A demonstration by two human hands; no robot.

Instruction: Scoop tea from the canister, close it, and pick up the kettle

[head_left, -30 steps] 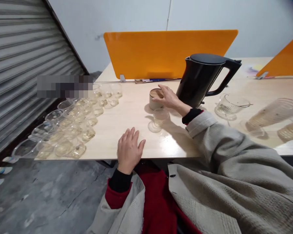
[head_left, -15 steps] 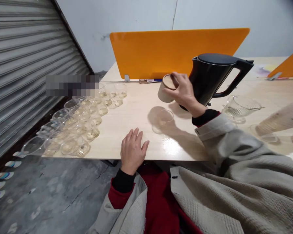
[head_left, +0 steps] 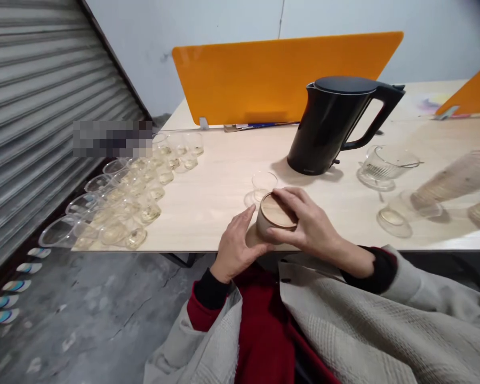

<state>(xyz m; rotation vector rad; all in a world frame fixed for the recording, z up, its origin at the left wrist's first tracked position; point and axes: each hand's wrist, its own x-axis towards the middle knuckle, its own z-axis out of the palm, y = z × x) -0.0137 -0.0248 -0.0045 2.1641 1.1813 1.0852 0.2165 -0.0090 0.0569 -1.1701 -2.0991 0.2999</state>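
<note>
My right hand (head_left: pixel 304 221) grips a pale canister with a wooden lid (head_left: pixel 280 210), held upright over the near edge of the table, its fingers at the lid's rim. At the canister's left side is my left hand (head_left: pixel 238 242), thumb and fingers spread apart; whether they touch the canister is hard to tell. Just behind the canister stands a clear plastic cup (head_left: pixel 264 184), partly hidden by my right fingers. A black electric kettle (head_left: pixel 330 128) stands farther back, to the right of the cup.
Rows of clear cups (head_left: pixel 132 186) with a little pale contents fill the table's left end. A glass pitcher (head_left: pixel 388 165), an upturned cup (head_left: pixel 396 218) and stacked cups (head_left: pixel 460 178) are on the right. An orange divider (head_left: pixel 284 80) stands at the back.
My right hand has brought the canister from beside the kettle toward me, in front of the cup. My left hand has lifted from the table and moved right to the canister.
</note>
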